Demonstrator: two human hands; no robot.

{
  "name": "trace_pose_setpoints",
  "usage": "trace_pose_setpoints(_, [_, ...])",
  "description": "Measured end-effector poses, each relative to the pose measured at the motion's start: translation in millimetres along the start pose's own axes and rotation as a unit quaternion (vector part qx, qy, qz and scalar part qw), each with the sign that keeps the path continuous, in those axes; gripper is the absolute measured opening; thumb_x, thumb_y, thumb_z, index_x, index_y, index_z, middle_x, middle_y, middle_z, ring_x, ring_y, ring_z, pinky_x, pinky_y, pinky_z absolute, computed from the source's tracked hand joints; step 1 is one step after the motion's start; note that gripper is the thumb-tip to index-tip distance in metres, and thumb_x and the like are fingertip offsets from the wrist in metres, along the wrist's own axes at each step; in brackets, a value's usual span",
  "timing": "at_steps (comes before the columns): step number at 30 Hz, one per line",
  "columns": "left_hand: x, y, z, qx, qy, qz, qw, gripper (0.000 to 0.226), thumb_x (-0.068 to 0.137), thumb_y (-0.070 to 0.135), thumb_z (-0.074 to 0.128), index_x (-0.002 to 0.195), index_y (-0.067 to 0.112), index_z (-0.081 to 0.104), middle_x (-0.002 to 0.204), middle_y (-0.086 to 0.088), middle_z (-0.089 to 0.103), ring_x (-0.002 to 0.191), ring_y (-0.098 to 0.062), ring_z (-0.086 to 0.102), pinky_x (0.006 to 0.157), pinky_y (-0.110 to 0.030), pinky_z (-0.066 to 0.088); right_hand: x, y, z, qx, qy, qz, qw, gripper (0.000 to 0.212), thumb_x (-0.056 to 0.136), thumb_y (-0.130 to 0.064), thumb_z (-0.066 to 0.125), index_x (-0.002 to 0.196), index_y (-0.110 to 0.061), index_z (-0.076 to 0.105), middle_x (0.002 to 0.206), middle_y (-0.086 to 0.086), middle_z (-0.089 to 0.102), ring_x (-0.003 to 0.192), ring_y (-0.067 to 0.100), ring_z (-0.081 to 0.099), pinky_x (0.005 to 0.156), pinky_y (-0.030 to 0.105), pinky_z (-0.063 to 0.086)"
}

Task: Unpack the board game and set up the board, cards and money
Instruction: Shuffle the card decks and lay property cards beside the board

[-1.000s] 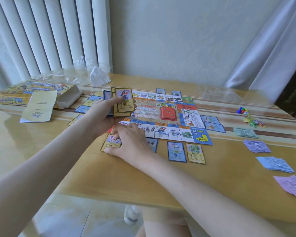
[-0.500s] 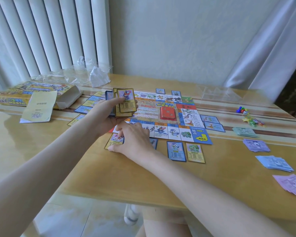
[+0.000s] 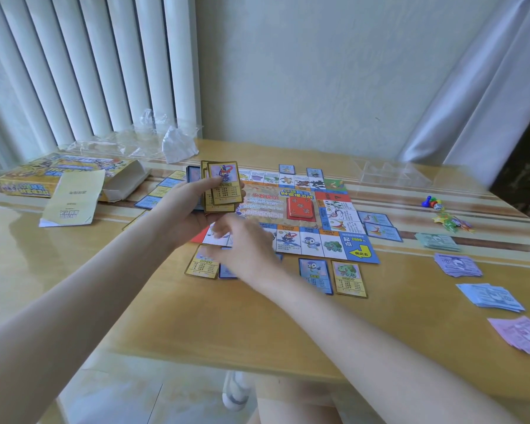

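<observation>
Card stack (image 3: pixel 222 188) is pinched by left hand (image 3: pixel 185 209) at 11 o'clock over board (image 3: pixel 300 214). Right hand (image 3: pixel 242 249) blurred; finger state can't be told. Risk: laid cards (image 3: pixel 332 275) nudged by sweeping wrist.

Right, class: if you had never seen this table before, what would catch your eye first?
The colourful game board in the table's centre, ringed by cards. Above it the left hand holds a fan of yellow cards. Along the right edge lie stacks of paper money.
</observation>
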State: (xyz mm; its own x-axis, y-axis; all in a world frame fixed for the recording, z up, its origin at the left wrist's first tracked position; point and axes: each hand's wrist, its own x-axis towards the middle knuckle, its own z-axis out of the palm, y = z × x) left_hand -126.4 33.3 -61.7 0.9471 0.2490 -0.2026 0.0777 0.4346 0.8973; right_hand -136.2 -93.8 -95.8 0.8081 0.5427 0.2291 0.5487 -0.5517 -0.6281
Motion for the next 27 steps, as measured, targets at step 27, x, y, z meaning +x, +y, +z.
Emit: trace_pose_setpoints(27, [-16, -47, 9, -0.03, 0.106, 0.058, 0.992, 0.012, 0.089, 0.012, 0.06, 0.085, 0.013, 0.049, 0.084, -0.01, 0.064, 0.076, -0.021, 0.063, 0.08, -0.035, 0.051, -18, 35, -23, -0.21, -0.05, -0.055, 0.975, 0.033, 0.091, -0.047, 0.049, 0.103, -0.023, 0.07, 0.131, -0.006, 0.043, 0.125, 0.016, 0.027, 0.105, 0.041, 0.016])
